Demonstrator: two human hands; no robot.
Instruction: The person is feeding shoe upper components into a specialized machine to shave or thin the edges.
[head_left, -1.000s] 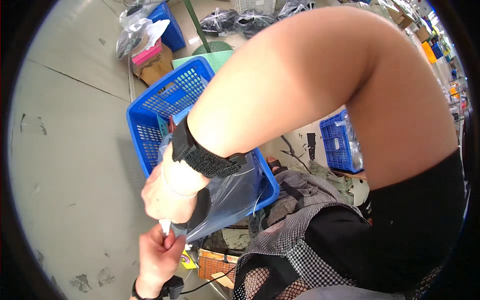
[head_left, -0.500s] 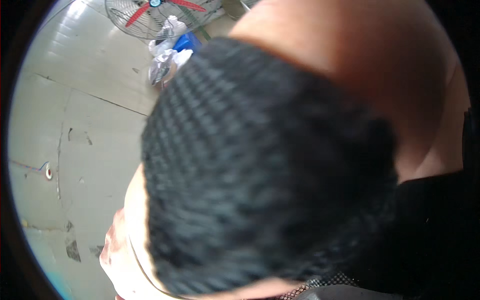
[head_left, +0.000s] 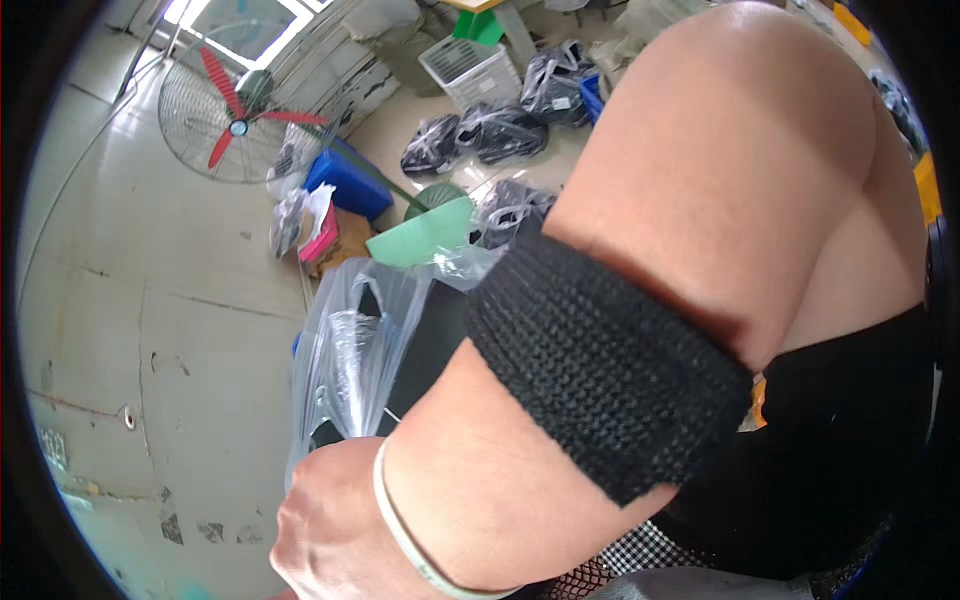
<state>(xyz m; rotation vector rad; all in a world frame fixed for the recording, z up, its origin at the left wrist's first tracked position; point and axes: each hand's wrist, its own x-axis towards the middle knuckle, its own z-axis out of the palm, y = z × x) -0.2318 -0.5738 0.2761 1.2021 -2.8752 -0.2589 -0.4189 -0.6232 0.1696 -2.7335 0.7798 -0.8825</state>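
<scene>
Gripping the gathered top of a clear bag (head_left: pixel 345 360), one hand (head_left: pixel 335 520) sits clenched at about 7 o'clock in the view, knuckles toward the floor (head_left: pixel 150 330). Which hand it is cannot be told for sure; the big forearm (head_left: pixel 720 200) sweeping down from 1 o'clock, by its run from the right shoulder, suggests the right hand. A white bangle (head_left: pixel 400 530) rings the wrist, and a black knit band (head_left: pixel 600 370) wraps the forearm just above it. The other hand is not in view.

The bag hangs upright at the centre-left, just above the fist, its film crumpled; something dark (head_left: pixel 430 340) shows through it.

Beyond the bag, at 12 o'clock, a green dustpan-like sheet (head_left: pixel 425 235) leans near a blue bin (head_left: pixel 345 185). A standing fan (head_left: pixel 235 120) with red blades stands at 10 o'clock. Several black filled bags (head_left: pixel 500 130) lie on the floor at 12 o'clock, beside a white crate (head_left: pixel 470 65). A pink-and-white bundle (head_left: pixel 315 225) rests by the blue bin. Black clothing (head_left: pixel 850 450) fills the view at 4 o'clock.
</scene>
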